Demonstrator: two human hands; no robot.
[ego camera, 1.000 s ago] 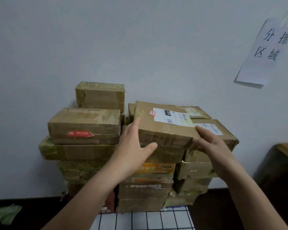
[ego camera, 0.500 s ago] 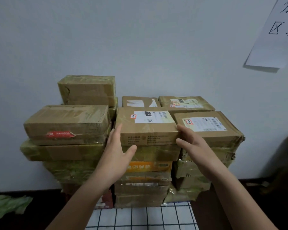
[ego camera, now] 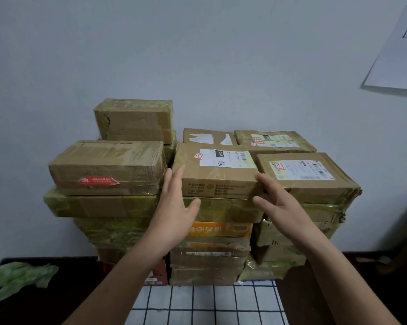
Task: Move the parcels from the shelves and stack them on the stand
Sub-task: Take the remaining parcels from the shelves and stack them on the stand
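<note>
A brown cardboard parcel [ego camera: 217, 174] with a white shipping label lies flat on top of the middle column of a tall stack of taped parcels against the wall. My left hand [ego camera: 176, 207] lies with straight fingers along the parcel's left side, its thumb under the front edge. My right hand [ego camera: 277, 205] touches the parcel's right front corner with straight fingers and the thumb spread. To its left sits a parcel with a red sticker [ego camera: 106, 167]. To its right sits another labelled parcel [ego camera: 303, 177]. The stack stands on a surface covered by a white checked cloth [ego camera: 207, 306].
A taller taped box [ego camera: 134, 120] tops the back left of the stack. A white paper sign [ego camera: 399, 50] hangs on the wall at the upper right. A crumpled green plastic bag [ego camera: 17, 277] lies on the dark surface at the lower left.
The labelled parcel, tilted and turned a second ago, now lies flat and square on the middle column. My hands have slid back to its front corners.
</note>
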